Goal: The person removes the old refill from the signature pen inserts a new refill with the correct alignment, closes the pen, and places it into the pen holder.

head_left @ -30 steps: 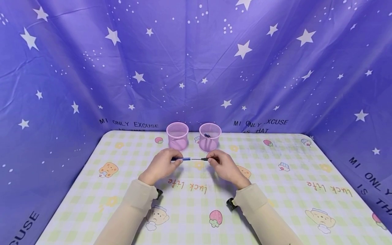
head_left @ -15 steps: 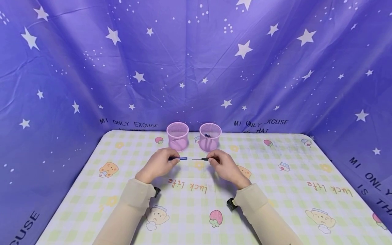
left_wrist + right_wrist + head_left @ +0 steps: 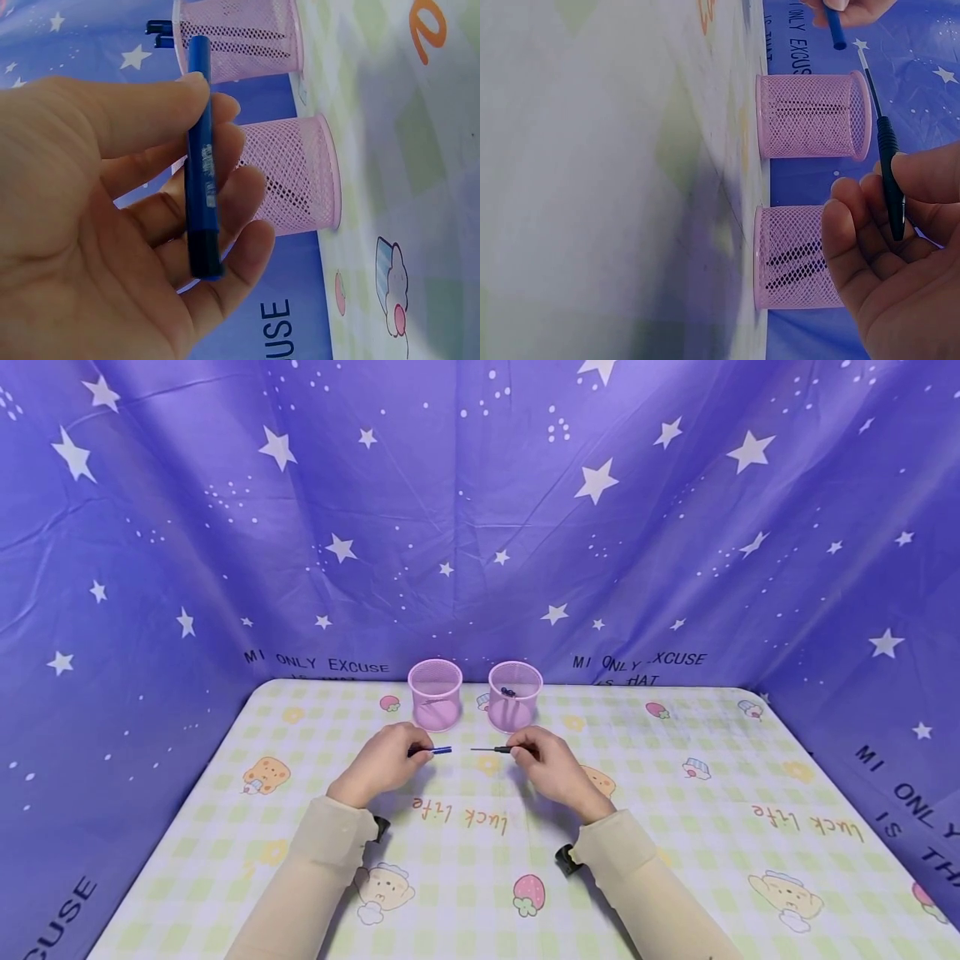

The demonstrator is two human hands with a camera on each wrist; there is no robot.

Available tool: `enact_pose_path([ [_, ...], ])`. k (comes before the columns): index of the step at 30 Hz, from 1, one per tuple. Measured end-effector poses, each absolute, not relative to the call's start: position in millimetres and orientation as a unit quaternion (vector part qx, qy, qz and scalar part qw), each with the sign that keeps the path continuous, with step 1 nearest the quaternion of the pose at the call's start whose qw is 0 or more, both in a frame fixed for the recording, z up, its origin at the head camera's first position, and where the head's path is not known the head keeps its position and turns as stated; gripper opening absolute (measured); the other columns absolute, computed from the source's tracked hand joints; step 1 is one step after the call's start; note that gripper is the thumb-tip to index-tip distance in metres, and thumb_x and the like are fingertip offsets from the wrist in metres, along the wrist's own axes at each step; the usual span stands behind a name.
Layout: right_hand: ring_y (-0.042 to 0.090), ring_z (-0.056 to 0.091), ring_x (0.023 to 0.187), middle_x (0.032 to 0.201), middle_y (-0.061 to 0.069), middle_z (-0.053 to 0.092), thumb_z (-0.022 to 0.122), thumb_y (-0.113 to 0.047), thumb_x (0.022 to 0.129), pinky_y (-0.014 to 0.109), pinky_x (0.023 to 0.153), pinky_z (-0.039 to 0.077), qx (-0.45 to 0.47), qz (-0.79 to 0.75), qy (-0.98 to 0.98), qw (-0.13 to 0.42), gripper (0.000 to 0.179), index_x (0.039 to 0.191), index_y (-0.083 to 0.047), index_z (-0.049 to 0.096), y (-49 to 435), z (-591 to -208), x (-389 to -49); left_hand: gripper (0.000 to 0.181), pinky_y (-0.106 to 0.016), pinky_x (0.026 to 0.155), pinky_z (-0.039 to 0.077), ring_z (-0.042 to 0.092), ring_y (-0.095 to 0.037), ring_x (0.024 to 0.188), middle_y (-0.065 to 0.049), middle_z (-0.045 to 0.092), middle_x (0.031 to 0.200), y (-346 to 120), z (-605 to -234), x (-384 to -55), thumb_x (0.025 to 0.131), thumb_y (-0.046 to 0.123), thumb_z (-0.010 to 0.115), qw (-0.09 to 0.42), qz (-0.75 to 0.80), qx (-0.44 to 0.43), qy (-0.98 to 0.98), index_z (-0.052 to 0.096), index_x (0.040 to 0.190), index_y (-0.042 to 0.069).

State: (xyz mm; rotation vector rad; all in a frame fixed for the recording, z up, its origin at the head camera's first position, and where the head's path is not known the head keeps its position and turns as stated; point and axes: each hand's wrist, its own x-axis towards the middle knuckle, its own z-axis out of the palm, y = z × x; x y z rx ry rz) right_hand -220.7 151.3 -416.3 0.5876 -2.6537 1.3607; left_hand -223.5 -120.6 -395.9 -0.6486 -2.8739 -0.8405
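Observation:
My left hand [image 3: 382, 764] pinches a blue pen barrel [image 3: 201, 172] with a black end between thumb and fingers. Its other end points at my right hand [image 3: 547, 768]. In that hand's pinch is the black pen section [image 3: 890, 165], ridged at one end, with a thin refill [image 3: 872, 90] sticking out toward the barrel. A short gap separates refill tip and barrel. Behind the hands stand two pink mesh pen cups, a left cup [image 3: 435, 714] and a right cup [image 3: 517, 718]. Two dark pens [image 3: 159, 31] lean in the right one. Something thin and dark shows through the left cup's mesh.
A checked tablecloth [image 3: 465, 877] with printed cartoons covers the table. Purple star-patterned curtain [image 3: 465, 527] encloses its back and sides. Both cups stand near the table's back edge, close beyond the fingertips.
My left hand has drawn the blue barrel leftward, away from the refill tip, widening the gap. My right hand has stayed nearly still.

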Motion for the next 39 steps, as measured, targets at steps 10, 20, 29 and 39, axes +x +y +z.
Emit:
enact_pose_path([
  [10, 0.015, 0.055, 0.077, 0.088, 0.003, 0.061, 0.058, -0.001, 0.091, 0.032, 0.072, 0.047, 0.195, 0.442, -0.874, 0.054, 0.011, 0.097, -0.007, 0.065, 150.0, -415.4, -220.2, 0.011, -0.035, 0.076, 0.047, 0.054, -0.011, 0.074, 0.003, 0.062, 0.083, -118.1, -395.8, -221.3, 0.083, 0.006, 0.071, 0.026, -0.271, -0.211, -0.939, 0.069, 0.093, 0.011],
  [20, 0.015, 0.054, 0.076, 0.088, 0.002, 0.060, 0.057, -0.001, 0.091, 0.031, 0.070, 0.047, 0.196, 0.445, -0.872, 0.051, 0.011, 0.096, -0.007, 0.065, 150.8, -416.2, -219.9, 0.009, -0.035, 0.074, 0.048, 0.055, -0.011, 0.074, 0.004, 0.061, 0.080, -114.1, -398.7, -220.8, 0.081, 0.006, 0.072, 0.030, -0.248, -0.220, -0.943, 0.067, 0.084, 0.013],
  [29, 0.015, 0.054, 0.076, 0.086, 0.002, 0.060, 0.058, -0.002, 0.091, 0.030, 0.070, 0.047, 0.194, 0.440, -0.875, 0.054, 0.010, 0.095, -0.008, 0.065, 150.9, -417.9, -221.1, 0.009, -0.034, 0.072, 0.047, 0.053, -0.013, 0.074, 0.002, 0.056, 0.079, -113.4, -405.0, -220.7, 0.080, 0.003, 0.071, 0.045, -0.236, -0.233, -0.942, 0.070, 0.083, 0.011],
  [39, 0.015, 0.053, 0.076, 0.087, 0.001, 0.060, 0.058, -0.002, 0.092, 0.030, 0.071, 0.046, 0.197, 0.441, -0.874, 0.055, 0.010, 0.094, -0.008, 0.065, 149.5, -417.0, -220.1, 0.009, -0.032, 0.069, 0.046, 0.050, -0.013, 0.072, 0.001, 0.054, 0.077, -110.8, -409.3, -221.4, 0.080, 0.000, 0.069, 0.047, -0.221, -0.243, -0.943, 0.072, 0.083, 0.008],
])
